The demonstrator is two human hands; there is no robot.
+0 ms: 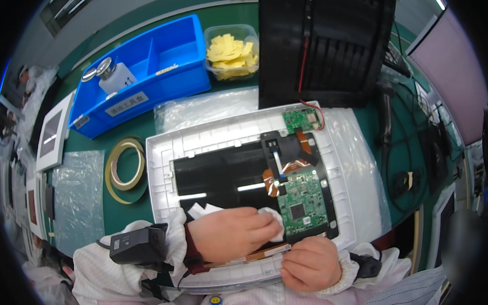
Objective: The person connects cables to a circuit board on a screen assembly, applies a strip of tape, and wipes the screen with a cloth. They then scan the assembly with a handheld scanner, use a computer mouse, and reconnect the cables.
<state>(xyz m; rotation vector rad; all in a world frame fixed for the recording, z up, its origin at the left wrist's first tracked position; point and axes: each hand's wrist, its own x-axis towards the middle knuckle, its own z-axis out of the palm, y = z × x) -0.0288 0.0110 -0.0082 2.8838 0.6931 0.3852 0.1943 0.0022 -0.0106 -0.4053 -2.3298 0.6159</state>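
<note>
In front of me lies a white plastic display housing [340, 203], back side up. A black panel [218, 172] fills it, with a green circuit board [304, 196] and orange flat cables on its right part. My left hand [233, 233] is closed on a crumpled white wipe [277, 218], pressed on the panel just left of the board. White strips [203, 210] stick out behind that hand. My right hand [312, 263] is curled over the housing's near right rim; its fingertips are partly hidden. A smaller green board [301, 119] with red wires sits at the housing's far edge.
A blue divided bin [193, 73] holding a white pump bottle [118, 79] stands far left. Beside it is a clear tub of yellow pieces [231, 53]. A tall black casing [326, 53] stands behind the housing. Tape rolls [127, 167] lie left; cables [399, 147] lie right.
</note>
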